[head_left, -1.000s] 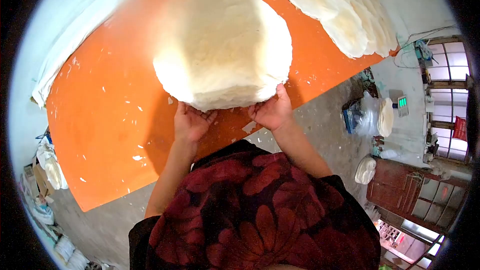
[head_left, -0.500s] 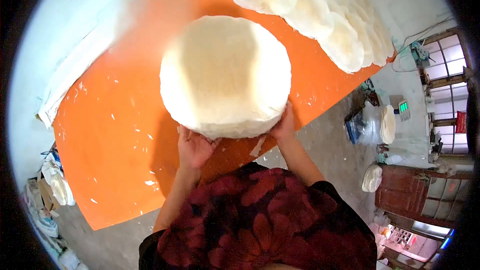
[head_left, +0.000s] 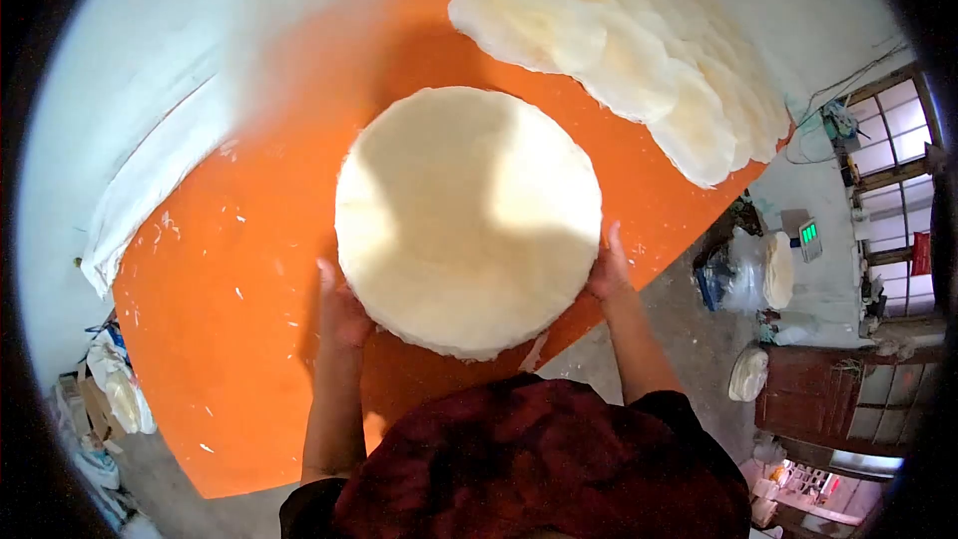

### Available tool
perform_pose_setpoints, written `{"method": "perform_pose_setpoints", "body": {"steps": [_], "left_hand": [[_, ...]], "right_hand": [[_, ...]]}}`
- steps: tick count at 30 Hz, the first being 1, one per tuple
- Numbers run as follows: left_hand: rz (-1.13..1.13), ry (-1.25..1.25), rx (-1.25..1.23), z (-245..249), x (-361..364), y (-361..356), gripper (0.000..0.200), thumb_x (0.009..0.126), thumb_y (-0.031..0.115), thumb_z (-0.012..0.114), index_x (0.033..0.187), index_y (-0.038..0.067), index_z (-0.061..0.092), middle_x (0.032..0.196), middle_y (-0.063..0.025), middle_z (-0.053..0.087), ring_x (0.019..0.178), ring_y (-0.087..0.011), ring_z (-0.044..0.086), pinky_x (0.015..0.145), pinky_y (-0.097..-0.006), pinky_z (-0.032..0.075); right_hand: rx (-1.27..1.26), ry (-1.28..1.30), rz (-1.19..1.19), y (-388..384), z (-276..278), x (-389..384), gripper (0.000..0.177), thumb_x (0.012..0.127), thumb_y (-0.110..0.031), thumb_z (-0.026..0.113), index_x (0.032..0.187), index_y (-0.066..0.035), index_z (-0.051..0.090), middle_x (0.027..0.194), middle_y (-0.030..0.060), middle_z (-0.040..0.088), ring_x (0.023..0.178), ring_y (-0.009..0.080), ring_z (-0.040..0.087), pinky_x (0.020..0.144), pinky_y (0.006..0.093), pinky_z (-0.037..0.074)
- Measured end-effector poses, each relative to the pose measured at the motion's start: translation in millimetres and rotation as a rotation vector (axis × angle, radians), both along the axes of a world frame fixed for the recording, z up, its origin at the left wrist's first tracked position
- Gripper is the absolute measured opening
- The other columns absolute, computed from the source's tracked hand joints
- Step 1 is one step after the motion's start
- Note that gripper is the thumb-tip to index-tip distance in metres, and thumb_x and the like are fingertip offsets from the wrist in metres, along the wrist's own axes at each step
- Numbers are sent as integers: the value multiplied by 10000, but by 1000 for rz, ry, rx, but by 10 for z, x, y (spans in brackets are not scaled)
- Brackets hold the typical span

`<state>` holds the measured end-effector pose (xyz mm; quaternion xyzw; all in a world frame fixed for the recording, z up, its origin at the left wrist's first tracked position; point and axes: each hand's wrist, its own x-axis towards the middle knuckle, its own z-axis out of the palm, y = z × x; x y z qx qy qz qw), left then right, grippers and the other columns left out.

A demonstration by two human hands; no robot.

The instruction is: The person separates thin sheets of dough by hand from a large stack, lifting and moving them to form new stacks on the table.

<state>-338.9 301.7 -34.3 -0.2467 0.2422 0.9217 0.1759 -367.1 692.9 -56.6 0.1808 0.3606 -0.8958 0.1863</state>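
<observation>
A thick round stack of pale, thin sheets (head_left: 464,220) is near the middle of the orange table (head_left: 220,319). At its lower left edge, my left hand (head_left: 342,311) rests against the side, with the thumb raised and the fingers partly hidden by the stack. On the right side, my right hand (head_left: 607,271) touches the rim with its thumb pointing up; its other fingers are partly covered. Both palms face the stack from opposite sides. Beyond it, at the upper right, overlapping pale round sheets (head_left: 619,50) lie spread out on the table.
A rolled white cloth (head_left: 150,185) lies along the table's far left edge. Right of the table are a clear plastic bag (head_left: 743,269), a scale with a green display (head_left: 808,233) and a pale round bundle (head_left: 748,375). Bags and cardboard (head_left: 100,404) stand at the lower left.
The stack appears lower in view and its top now faces the camera more squarely. My hands have moved from its near underside up to its left and right sides.
</observation>
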Motion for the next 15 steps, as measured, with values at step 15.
{"method": "perform_pose_setpoints", "body": {"steps": [15], "left_hand": [[-106,-193,-408,-60,-363,-178,731,699,343,722,1250,-5,390,1259,-142,436,1176,-266,380,1008,-401,280]], "right_hand": [[256,-57,54,-108,102,-209,637,769,-261,606,1299,-37,331,1268,168,433,1179,288,416,988,389,343]]}}
